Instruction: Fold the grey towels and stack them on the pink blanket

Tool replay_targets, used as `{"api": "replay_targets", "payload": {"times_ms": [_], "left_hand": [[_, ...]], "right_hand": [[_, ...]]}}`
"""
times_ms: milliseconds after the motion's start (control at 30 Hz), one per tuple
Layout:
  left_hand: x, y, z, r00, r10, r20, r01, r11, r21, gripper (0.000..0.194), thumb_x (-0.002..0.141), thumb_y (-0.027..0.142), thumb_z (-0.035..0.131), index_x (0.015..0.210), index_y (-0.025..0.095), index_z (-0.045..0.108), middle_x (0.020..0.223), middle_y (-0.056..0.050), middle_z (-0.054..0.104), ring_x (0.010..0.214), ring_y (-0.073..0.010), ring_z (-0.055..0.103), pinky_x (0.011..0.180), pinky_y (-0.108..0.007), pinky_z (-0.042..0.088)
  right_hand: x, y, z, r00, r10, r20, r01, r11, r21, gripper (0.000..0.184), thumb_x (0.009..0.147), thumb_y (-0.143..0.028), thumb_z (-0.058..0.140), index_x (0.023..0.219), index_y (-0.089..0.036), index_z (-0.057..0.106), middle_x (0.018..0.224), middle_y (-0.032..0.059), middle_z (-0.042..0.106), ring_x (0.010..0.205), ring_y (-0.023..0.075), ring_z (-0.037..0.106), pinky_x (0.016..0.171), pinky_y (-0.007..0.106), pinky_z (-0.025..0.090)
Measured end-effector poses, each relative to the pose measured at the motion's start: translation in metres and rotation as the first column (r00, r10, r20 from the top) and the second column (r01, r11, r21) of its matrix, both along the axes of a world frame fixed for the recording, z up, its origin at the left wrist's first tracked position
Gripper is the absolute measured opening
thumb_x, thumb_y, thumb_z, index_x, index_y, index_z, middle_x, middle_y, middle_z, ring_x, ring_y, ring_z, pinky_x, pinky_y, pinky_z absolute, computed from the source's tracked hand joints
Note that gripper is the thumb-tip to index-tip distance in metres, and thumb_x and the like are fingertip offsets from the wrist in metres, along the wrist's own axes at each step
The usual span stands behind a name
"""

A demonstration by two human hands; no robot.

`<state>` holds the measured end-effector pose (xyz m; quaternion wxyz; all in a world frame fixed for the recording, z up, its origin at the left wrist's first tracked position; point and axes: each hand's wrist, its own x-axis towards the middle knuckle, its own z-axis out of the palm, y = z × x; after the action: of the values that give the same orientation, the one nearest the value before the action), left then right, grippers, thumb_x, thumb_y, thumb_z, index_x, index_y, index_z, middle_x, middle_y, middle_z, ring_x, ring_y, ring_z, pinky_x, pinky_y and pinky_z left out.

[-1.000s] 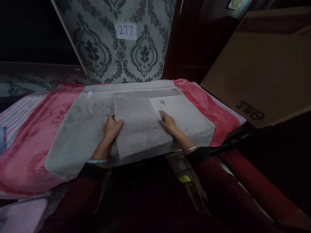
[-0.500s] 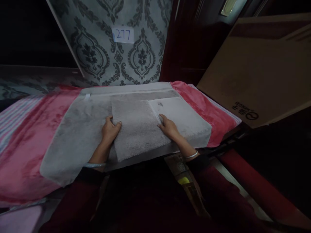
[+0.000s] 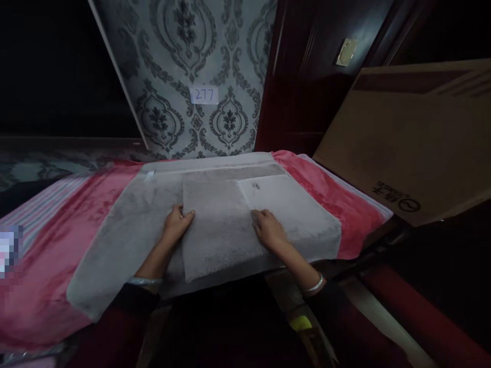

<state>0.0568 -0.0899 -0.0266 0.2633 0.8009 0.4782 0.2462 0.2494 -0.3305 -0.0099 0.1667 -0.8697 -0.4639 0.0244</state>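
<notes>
A small folded grey towel lies on top of a larger grey towel spread over a pink blanket. My left hand grips the small towel's left edge, thumb on top and fingers curled under. My right hand rests on its right edge with fingers bent against the cloth. To the right of the small towel lies a paler folded towel with a small dark mark near its far corner.
A big cardboard box leans at the right. Patterned wallpaper with a paper label reading 277 stands behind the bed. A dark red door is at the back right. Dark floor and red cloth lie below.
The camera has tilted, so everything sits lower in view. Both hands stay on the small towel's edges; the right hand has slid slightly nearer along the edge.
</notes>
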Motion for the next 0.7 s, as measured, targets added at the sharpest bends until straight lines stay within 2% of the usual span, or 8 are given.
{"api": "replay_targets", "payload": {"times_ms": [100, 200, 267, 333, 400, 500, 600, 700], "left_hand": [[0.011, 0.015, 0.013, 0.996, 0.005, -0.087, -0.003, 1.000, 0.015, 0.052, 0.084, 0.050, 0.058, 0.117, 0.010, 0.065, 0.097, -0.016, 0.074, 0.096, -0.0332, 0.072, 0.076, -0.037, 0.054], [0.026, 0.029, 0.028, 0.974, 0.034, -0.223, -0.034, 0.999, 0.007, 0.045, 0.087, 0.051, 0.057, 0.107, 0.012, 0.069, 0.107, -0.020, 0.075, 0.104, -0.0356, 0.071, 0.079, -0.037, 0.054], [0.035, 0.036, 0.034, 0.959, 0.058, -0.279, -0.059, 0.998, 0.008, 0.042, 0.088, 0.051, 0.057, 0.102, 0.013, 0.071, 0.111, -0.022, 0.075, 0.106, -0.0367, 0.071, 0.080, -0.038, 0.054], [0.041, 0.042, 0.036, 0.952, 0.078, -0.297, -0.076, 0.997, 0.020, 0.040, 0.087, 0.050, 0.059, 0.100, 0.014, 0.072, 0.113, -0.022, 0.075, 0.107, -0.0376, 0.071, 0.079, -0.038, 0.054], [0.043, 0.046, 0.036, 0.951, 0.084, -0.297, -0.078, 0.996, 0.033, 0.038, 0.086, 0.048, 0.060, 0.099, 0.015, 0.073, 0.112, -0.022, 0.075, 0.107, -0.0379, 0.071, 0.079, -0.038, 0.054], [0.045, 0.049, 0.035, 0.951, 0.085, -0.297, -0.073, 0.996, 0.052, 0.034, 0.085, 0.043, 0.061, 0.099, 0.015, 0.074, 0.112, -0.022, 0.075, 0.108, -0.0375, 0.071, 0.079, -0.038, 0.054], [0.046, 0.051, 0.033, 0.955, 0.080, -0.287, -0.063, 0.996, 0.067, 0.031, 0.085, 0.039, 0.059, 0.098, 0.014, 0.073, 0.110, -0.021, 0.075, 0.107, -0.0365, 0.071, 0.080, -0.037, 0.054], [0.048, 0.055, 0.034, 0.959, 0.070, -0.274, -0.053, 0.996, 0.069, 0.027, 0.084, 0.036, 0.059, 0.093, 0.015, 0.072, 0.104, -0.020, 0.076, 0.105, -0.0362, 0.071, 0.080, -0.037, 0.054]], "right_hand": [[-0.006, 0.008, -0.001, 0.988, 0.124, 0.089, -0.133, 0.985, 0.110, 0.045, 0.094, -0.022, 0.059, 0.139, -0.018, 0.059, 0.144, 0.0180, 0.056, 0.136, 0.0319, 0.048, 0.112, 0.047, 0.041], [-0.028, 0.012, -0.008, 0.949, 0.293, 0.118, -0.311, 0.933, 0.180, 0.045, 0.096, -0.028, 0.059, 0.139, -0.016, 0.059, 0.153, 0.0185, 0.049, 0.145, 0.0318, 0.040, 0.119, 0.053, 0.032], [-0.052, 0.010, -0.013, 0.877, 0.471, 0.096, -0.481, 0.861, 0.166, 0.053, 0.096, -0.037, 0.061, 0.144, -0.017, 0.054, 0.156, 0.0174, 0.047, 0.146, 0.0300, 0.039, 0.121, 0.051, 0.031], [-0.079, 0.008, -0.018, 0.764, 0.641, 0.074, -0.645, 0.753, 0.127, 0.068, 0.093, -0.048, 0.065, 0.152, -0.019, 0.045, 0.161, 0.0153, 0.041, 0.150, 0.0282, 0.033, 0.124, 0.049, 0.026], [-0.103, 0.007, -0.021, 0.683, 0.727, 0.069, -0.730, 0.678, 0.088, 0.081, 0.090, -0.054, 0.067, 0.158, -0.024, 0.035, 0.166, 0.0127, 0.031, 0.154, 0.0279, 0.025, 0.126, 0.050, 0.019], [-0.126, 0.013, -0.027, 0.705, 0.704, 0.083, -0.708, 0.704, 0.048, 0.086, 0.090, -0.048, 0.070, 0.161, -0.027, 0.027, 0.170, 0.0132, 0.022, 0.155, 0.0316, 0.020, 0.125, 0.056, 0.019], [-0.134, 0.020, -0.031, 0.765, 0.635, 0.108, -0.642, 0.764, 0.055, 0.082, 0.090, -0.039, 0.069, 0.161, -0.024, 0.028, 0.168, 0.0163, 0.026, 0.154, 0.0343, 0.023, 0.124, 0.058, 0.020], [-0.136, 0.023, -0.034, 0.778, 0.614, 0.132, -0.625, 0.777, 0.072, 0.079, 0.091, -0.032, 0.066, 0.160, -0.021, 0.029, 0.165, 0.0172, 0.031, 0.153, 0.0343, 0.027, 0.124, 0.056, 0.022]]}}
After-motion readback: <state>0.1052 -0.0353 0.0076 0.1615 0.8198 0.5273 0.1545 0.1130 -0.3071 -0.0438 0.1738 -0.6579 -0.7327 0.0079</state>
